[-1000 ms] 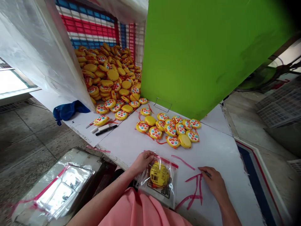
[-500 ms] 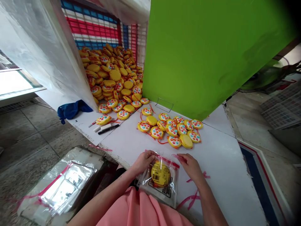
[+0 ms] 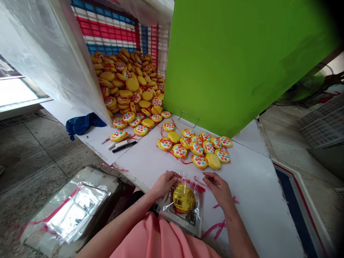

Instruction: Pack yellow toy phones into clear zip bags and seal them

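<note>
A clear plastic bag (image 3: 197,209) with a pink top edge lies at the table's front edge, against my pink clothing. Inside it is a round yellow toy (image 3: 184,199), its back with printed text and a barcode facing up. My left hand (image 3: 165,183) pinches the bag's upper left corner. Just right of the bag's top, my right hand (image 3: 217,185) has thumb and forefinger apart with nothing between them. A thin pink strip (image 3: 198,180) curls beside those fingers, over the bag's top edge.
Several yellow toys with coloured buttons (image 3: 197,147) lie beyond the bag. A large heap of them (image 3: 131,86) fills the back left, beside a green panel (image 3: 228,64). Pink strips (image 3: 219,227) lie at right. Flat bags (image 3: 80,211) rest on a box at left; a black marker (image 3: 124,147) lies nearby.
My right thumb and forefinger have come apart, and the pink strip they held is loose beside them. The left hand keeps its hold on the bag.
</note>
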Demonstrator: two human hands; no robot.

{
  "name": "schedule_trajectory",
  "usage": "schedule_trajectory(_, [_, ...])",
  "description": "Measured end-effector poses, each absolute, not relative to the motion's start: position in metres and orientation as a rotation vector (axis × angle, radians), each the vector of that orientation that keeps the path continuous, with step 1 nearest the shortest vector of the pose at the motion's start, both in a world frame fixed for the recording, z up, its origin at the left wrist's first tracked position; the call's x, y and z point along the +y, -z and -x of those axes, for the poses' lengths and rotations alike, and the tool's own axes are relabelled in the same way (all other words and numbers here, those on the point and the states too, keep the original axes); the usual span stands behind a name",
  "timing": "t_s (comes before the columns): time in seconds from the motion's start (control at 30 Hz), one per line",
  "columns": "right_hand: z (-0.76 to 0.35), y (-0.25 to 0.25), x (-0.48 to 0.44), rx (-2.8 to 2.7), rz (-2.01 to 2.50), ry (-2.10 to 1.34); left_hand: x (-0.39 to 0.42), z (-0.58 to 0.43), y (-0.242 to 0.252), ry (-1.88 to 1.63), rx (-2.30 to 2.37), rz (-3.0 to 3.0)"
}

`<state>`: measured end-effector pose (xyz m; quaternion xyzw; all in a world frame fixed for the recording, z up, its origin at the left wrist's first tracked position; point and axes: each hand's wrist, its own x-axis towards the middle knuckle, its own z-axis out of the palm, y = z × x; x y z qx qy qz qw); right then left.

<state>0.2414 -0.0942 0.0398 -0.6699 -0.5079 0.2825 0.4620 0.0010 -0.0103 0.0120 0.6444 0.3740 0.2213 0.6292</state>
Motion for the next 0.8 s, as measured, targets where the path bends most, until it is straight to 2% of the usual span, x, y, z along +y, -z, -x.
schedule_trajectory(0.23, [-0.236, -0.028, -0.083, -1.527, 1.702, -0.602, -0.01, -0.001, -0.008, -0.536, 0.828, -1.486])
schedule_trajectory(0.57, [-0.223, -0.022, -0.066, -1.834, 1.843, -0.249, -0.011, -0.001, -0.013, -0.532, 0.853, -1.495])
schedule_trajectory(0.8, [-0.234, -0.011, -0.072, -1.704, 1.974, -0.106, -0.011, -0.002, -0.013, -0.531, 0.867, -1.491])
